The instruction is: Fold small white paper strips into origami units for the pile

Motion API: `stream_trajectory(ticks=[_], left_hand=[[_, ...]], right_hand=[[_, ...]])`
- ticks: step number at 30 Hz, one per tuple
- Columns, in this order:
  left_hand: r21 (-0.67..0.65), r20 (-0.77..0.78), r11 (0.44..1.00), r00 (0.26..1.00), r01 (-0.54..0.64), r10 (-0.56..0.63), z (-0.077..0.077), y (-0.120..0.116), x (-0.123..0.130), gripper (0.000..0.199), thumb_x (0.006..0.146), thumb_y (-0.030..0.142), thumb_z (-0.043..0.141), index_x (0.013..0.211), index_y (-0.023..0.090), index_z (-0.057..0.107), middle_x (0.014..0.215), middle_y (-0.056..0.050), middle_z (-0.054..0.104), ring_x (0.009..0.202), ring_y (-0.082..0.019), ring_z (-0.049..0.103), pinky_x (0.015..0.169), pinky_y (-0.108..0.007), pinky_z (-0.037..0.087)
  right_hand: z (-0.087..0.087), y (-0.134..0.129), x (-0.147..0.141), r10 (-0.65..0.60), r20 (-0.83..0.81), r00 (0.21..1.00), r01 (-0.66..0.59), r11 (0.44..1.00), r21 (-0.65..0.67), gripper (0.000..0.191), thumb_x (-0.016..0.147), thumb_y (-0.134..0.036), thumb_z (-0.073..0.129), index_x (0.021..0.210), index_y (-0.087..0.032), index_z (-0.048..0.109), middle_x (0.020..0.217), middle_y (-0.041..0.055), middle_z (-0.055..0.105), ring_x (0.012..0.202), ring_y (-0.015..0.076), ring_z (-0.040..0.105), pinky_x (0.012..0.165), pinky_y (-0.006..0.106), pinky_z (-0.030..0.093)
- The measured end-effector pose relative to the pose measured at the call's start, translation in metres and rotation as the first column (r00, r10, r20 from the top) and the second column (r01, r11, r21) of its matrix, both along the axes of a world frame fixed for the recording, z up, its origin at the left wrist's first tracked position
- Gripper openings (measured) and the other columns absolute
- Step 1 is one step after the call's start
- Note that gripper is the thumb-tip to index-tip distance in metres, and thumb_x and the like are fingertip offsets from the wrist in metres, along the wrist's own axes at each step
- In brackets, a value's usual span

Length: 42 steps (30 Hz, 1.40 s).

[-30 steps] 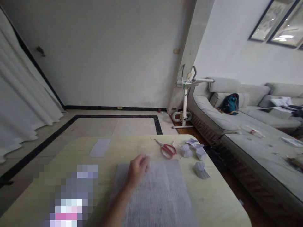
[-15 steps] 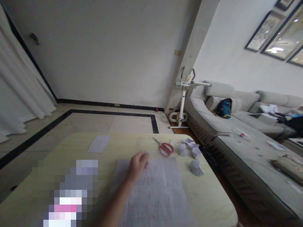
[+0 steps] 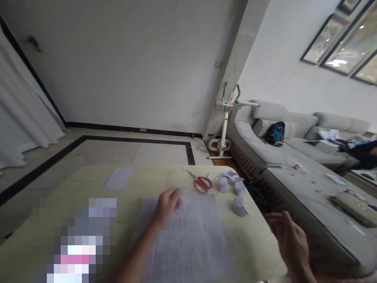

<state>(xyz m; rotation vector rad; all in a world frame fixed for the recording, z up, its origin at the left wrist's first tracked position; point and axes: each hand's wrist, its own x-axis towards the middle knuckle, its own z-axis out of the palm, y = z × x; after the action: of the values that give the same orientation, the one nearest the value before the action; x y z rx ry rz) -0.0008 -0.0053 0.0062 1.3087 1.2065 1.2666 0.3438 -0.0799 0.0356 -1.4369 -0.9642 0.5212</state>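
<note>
A large sheet of paper [image 3: 188, 243] covered in faint lines of writing or print lies flat on the pale wooden table [image 3: 88, 184]. Over its upper edge is my left hand [image 3: 168, 205], fingers curled together; whatever is between the fingertips is too blurred to make out. My right hand [image 3: 291, 241] hovers by the table's right edge, fingers loosely bent and apart, with nothing seen in it. Red-handled scissors [image 3: 202, 184] rest beyond the sheet, blades pointing away to the left. Several crumpled or folded paper pieces [image 3: 240, 206] sit right of the scissors.
A small blank paper [image 3: 119, 178] lies at the table's far left. A pixelated patch [image 3: 78, 249] hides something at front left. Right of the table stands a long grey sofa [image 3: 309, 184] with a blue bag [image 3: 275, 133]; white exercise equipment [image 3: 224, 125] stands behind.
My right hand has come into view at the right edge of the table. My left hand stays over the sheet's upper edge. The whole view has shifted slightly.
</note>
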Motion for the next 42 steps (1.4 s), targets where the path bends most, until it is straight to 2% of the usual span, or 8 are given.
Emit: stream_trajectory(ticks=[3,6,9,11,18,22,28,42], left_hand=[[0.000,0.002,1.000,1.000,-0.006,0.006,0.002,0.000,0.000,0.037,0.085,0.041,0.046,0.058,0.016,0.050,0.050,0.003,0.049,0.046,-0.009,0.047,0.047,-0.020,0.036],[-0.007,-0.004,1.000,1.000,-0.025,0.025,0.000,0.001,0.000,0.037,0.086,0.042,0.046,0.059,0.016,0.050,0.050,0.004,0.048,0.046,-0.009,0.046,0.047,-0.020,0.036],[-0.022,-0.007,0.998,0.999,-0.052,0.051,-0.003,0.002,0.000,0.036,0.085,0.043,0.047,0.062,0.016,0.051,0.052,0.004,0.048,0.048,-0.010,0.046,0.046,-0.019,0.036],[-0.011,-0.028,0.998,0.998,-0.056,0.056,-0.004,0.003,0.001,0.035,0.084,0.044,0.048,0.063,0.016,0.052,0.053,0.003,0.048,0.049,-0.010,0.046,0.047,-0.019,0.035],[0.009,-0.109,0.997,0.991,-0.073,0.074,-0.009,0.004,0.001,0.032,0.082,0.043,0.051,0.067,0.015,0.058,0.056,0.002,0.052,0.054,-0.012,0.048,0.050,-0.019,0.036],[-0.029,-0.127,0.996,0.988,-0.089,0.085,-0.013,0.005,0.000,0.036,0.081,0.045,0.050,0.063,0.015,0.057,0.052,0.002,0.051,0.050,-0.011,0.048,0.047,-0.019,0.036],[-0.044,-0.074,0.997,0.996,-0.055,0.052,-0.014,0.003,0.004,0.031,0.077,0.045,0.056,0.074,0.014,0.062,0.059,0.000,0.059,0.053,-0.012,0.054,0.046,-0.018,0.039],[0.022,-0.187,1.000,0.982,-0.005,0.009,-0.009,-0.002,0.004,0.029,0.082,0.042,0.052,0.082,0.016,0.065,0.068,-0.003,0.066,0.054,-0.013,0.058,0.050,-0.020,0.043]], right_hand=[[0.002,0.042,-0.075,0.320,0.002,0.948,-0.319,0.946,-0.052,0.054,0.080,-0.061,0.045,0.068,-0.013,0.067,0.050,0.0020,0.051,0.045,0.0118,0.045,0.042,0.024,0.034],[0.002,0.072,-0.148,0.593,0.100,0.799,-0.576,0.802,-0.160,0.035,0.082,-0.048,0.052,0.079,-0.015,0.066,0.062,0.0019,0.057,0.055,0.0132,0.052,0.050,0.024,0.039],[-0.002,0.090,-0.195,0.697,0.125,0.706,-0.681,0.716,-0.153,0.025,0.084,-0.038,0.052,0.080,-0.017,0.064,0.070,0.0026,0.060,0.065,0.0149,0.056,0.058,0.025,0.041],[-0.007,0.097,-0.208,0.695,0.115,0.710,-0.684,0.719,-0.124,0.025,0.084,-0.032,0.051,0.066,-0.016,0.059,0.063,0.0010,0.057,0.061,0.0136,0.053,0.056,0.024,0.039],[-0.020,0.098,-0.203,0.696,-0.044,0.716,-0.696,0.708,-0.118,0.025,0.080,-0.028,0.054,0.058,-0.017,0.055,0.056,-0.0009,0.053,0.053,0.0112,0.046,0.051,0.023,0.034],[-0.029,0.095,-0.199,0.609,-0.079,0.790,-0.614,0.784,-0.093,0.027,0.080,-0.031,0.053,0.057,-0.017,0.055,0.055,-0.0013,0.051,0.054,0.0114,0.044,0.051,0.023,0.032],[-0.028,0.097,-0.197,0.576,-0.119,0.809,-0.586,0.805,-0.091,0.028,0.079,-0.035,0.054,0.058,-0.016,0.056,0.056,-0.0015,0.050,0.054,0.0113,0.044,0.051,0.023,0.032],[-0.020,0.095,-0.188,0.623,-0.168,0.764,-0.642,0.758,-0.114,0.019,0.075,-0.033,0.062,0.066,-0.017,0.057,0.063,-0.0010,0.053,0.059,0.0119,0.048,0.055,0.023,0.038]])
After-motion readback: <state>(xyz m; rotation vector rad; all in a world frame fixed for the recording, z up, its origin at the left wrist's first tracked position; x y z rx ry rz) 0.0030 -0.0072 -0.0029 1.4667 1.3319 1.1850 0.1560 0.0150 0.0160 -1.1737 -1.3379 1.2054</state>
